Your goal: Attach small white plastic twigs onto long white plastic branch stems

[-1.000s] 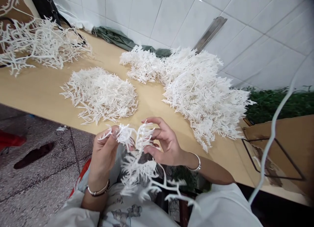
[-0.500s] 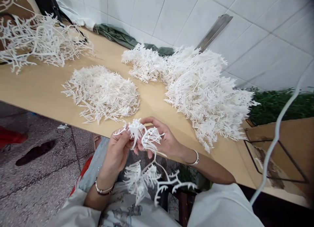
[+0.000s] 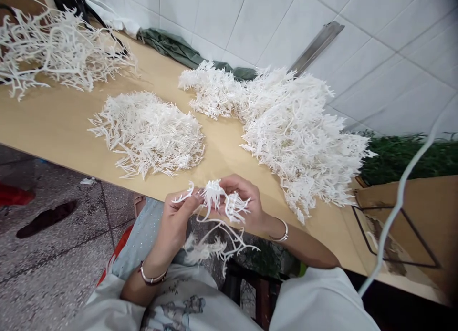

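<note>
White sprigs (image 3: pixel 213 193) in hand at the edge of the surface (image 3: pixel 223 147)

In the head camera's view, a person holds a spiky bunch of white sprigs in front of the near edge of the surface, with looser strands (image 3: pixel 211 249) dangling below over the lap. The left hand (image 3: pixel 176 226) has its grip closed, thumb and finger pinching the bunch at one side. The right hand (image 3: pixel 252 206) curls behind the other side; its fingertips are hidden, so whether that grip is closed cannot be told. Beyond lie a rounded heap (image 3: pixel 150 135) and, to its right, a larger heap (image 3: pixel 296 130), both white. The sprigs look light, springy and plastic-like, their fine tips likely to bend, snag or snap; the thicker stem bases seem the surest place to pinch.
</note>
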Available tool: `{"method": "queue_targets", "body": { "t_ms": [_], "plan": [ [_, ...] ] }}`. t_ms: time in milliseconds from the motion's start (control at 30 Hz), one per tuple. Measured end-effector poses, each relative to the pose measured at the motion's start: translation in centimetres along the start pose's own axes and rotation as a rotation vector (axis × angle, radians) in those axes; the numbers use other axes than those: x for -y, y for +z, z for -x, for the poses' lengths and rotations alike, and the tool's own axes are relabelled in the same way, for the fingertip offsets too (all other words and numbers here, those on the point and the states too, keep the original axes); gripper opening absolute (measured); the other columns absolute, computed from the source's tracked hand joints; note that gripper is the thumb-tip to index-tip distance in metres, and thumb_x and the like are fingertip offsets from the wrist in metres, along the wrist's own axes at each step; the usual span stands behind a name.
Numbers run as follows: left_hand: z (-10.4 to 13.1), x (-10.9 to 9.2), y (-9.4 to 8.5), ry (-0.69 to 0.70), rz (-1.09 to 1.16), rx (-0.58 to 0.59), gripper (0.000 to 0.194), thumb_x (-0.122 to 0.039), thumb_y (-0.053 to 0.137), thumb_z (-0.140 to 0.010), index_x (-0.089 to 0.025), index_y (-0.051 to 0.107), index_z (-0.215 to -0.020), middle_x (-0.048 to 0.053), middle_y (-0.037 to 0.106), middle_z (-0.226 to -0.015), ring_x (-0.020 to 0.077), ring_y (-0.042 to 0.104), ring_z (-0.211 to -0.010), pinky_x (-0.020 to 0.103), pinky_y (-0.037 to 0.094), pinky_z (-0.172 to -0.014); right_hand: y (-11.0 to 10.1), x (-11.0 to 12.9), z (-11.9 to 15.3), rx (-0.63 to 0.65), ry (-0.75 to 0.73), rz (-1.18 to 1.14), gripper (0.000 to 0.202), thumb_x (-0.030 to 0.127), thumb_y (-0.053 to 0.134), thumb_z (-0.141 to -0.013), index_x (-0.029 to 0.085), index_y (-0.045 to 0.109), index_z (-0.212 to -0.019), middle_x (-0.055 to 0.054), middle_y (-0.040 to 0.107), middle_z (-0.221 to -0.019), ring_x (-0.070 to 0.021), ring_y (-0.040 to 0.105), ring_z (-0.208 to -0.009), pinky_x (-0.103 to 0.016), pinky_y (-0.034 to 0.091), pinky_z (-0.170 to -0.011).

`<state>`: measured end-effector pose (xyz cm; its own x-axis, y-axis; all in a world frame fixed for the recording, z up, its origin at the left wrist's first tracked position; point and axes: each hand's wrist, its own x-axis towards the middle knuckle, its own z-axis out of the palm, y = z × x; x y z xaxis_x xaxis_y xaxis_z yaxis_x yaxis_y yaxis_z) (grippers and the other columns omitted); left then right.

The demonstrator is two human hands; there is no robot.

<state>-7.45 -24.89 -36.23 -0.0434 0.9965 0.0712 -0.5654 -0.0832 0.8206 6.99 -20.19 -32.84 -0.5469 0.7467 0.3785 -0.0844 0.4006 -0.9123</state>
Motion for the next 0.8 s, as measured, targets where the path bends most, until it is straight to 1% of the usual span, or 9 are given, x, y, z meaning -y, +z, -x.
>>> {"method": "queue_targets", "body": {
  "t_ms": [100,200,333,467,533,600,667,733,800],
  "plan": [
    [0.1,0.1,-0.1,0.033,-0.016,0.009,0.03,-0.041,0.064,-0.082,-0.019,0.073,-0.064,0.002,0.07,-0.065,0.0159,0.062,-0.064,0.026,0.049,-0.065,-0.1,-0.1,-0.1,-0.007,-0.068,0.023,0.02,0.03,0.071,-0.078,0.022,0.062,-0.093,0.0,0.065,-0.072,-0.0104,0.06,-0.057,-0.022,0.049,-0.052],
    [0.1,0.1,0.1,0.007,-0.017,0.051,0.032,-0.038,0.06,-0.084,-0.018,0.074,-0.064,0.004,0.071,-0.069,0.0176,0.063,-0.069,0.027,0.049,-0.067,0.0,-0.1,0.0,-0.015,-0.049,0.025,0.023,0.042,0.066,-0.081,0.021,0.063,-0.089,-0.002,0.065,-0.067,-0.0127,0.06,-0.054,-0.025,0.051,-0.049],
    [-0.1,0.2,0.1,-0.022,-0.049,0.179,0.036,-0.037,0.054,-0.088,-0.014,0.074,-0.067,0.007,0.07,-0.071,0.0199,0.063,-0.071,0.028,0.049,-0.066,0.3,-0.4,0.2,-0.052,-0.005,-0.118,0.032,0.05,0.052,-0.089,0.021,0.065,-0.084,0.001,0.055,-0.053,-0.0114,0.054,-0.046,-0.024,0.048,-0.043],
    [-0.4,-0.2,-0.3,0.06,-0.206,0.314,0.038,-0.037,0.046,-0.093,-0.016,0.074,-0.077,0.007,0.069,-0.079,0.0181,0.061,-0.076,0.028,0.048,-0.072,0.6,-0.6,0.4,-0.099,0.051,-0.193,0.042,0.048,0.05,-0.09,0.019,0.055,-0.06,0.002,0.05,-0.049,-0.0109,0.053,-0.045,-0.024,0.046,-0.044],
    [-0.4,-0.7,-0.7,0.115,-0.329,0.312,0.03,-0.033,0.047,-0.093,-0.018,0.072,-0.086,0.005,0.068,-0.083,0.0161,0.059,-0.079,0.027,0.046,-0.076,0.5,-0.5,0.4,-0.145,0.084,-0.145,0.046,0.048,0.05,-0.09,0.018,0.05,-0.055,0.003,0.047,-0.046,-0.0097,0.051,-0.043,-0.023,0.044,-0.044],
    [-0.3,-1.3,-1.0,0.188,-0.462,0.258,0.02,-0.027,0.056,-0.088,-0.02,0.067,-0.103,0.004,0.066,-0.09,0.0147,0.056,-0.08,0.025,0.045,-0.076,0.3,-0.5,0.4,-0.204,0.117,-0.064,0.047,0.048,0.05,-0.09,0.018,0.051,-0.054,0.004,0.046,-0.044,-0.0082,0.046,-0.041,-0.022,0.042,-0.044],
    [-0.2,-1.9,-1.2,0.277,-0.571,0.202,0.04,-0.021,0.064,-0.082,-0.022,0.057,-0.121,0.005,0.063,-0.103,0.0138,0.052,-0.079,0.025,0.043,-0.075,0.2,-0.4,0.5,-0.225,0.147,-0.017,0.045,0.047,0.051,-0.09,0.018,0.053,-0.056,0.004,0.046,-0.043,-0.007,0.043,-0.039,-0.021,0.038,-0.042],
    [0.0,-2.4,-1.4,0.358,-0.631,0.199,0.047,-0.018,0.066,-0.079,-0.024,0.054,-0.125,0.007,0.06,-0.11,0.0137,0.05,-0.079,0.026,0.043,-0.075,0.3,-0.3,0.6,-0.194,0.165,-0.02,0.043,0.046,0.053,-0.089,0.018,0.054,-0.057,0.005,0.044,-0.042,-0.0059,0.039,-0.036,-0.02,0.034,-0.038],
    [0.0,-2.7,-1.4,0.385,-0.627,0.233,0.036,-0.019,0.063,-0.082,-0.023,0.06,-0.117,0.007,0.062,-0.106,0.0146,0.051,-0.079,0.027,0.042,-0.074,0.5,-0.1,0.6,-0.158,0.179,-0.036,0.043,0.043,0.054,-0.089,0.017,0.052,-0.054,0.005,0.042,-0.04,-0.0049,0.036,-0.034,-0.019,0.029,-0.034]
  ]
}}
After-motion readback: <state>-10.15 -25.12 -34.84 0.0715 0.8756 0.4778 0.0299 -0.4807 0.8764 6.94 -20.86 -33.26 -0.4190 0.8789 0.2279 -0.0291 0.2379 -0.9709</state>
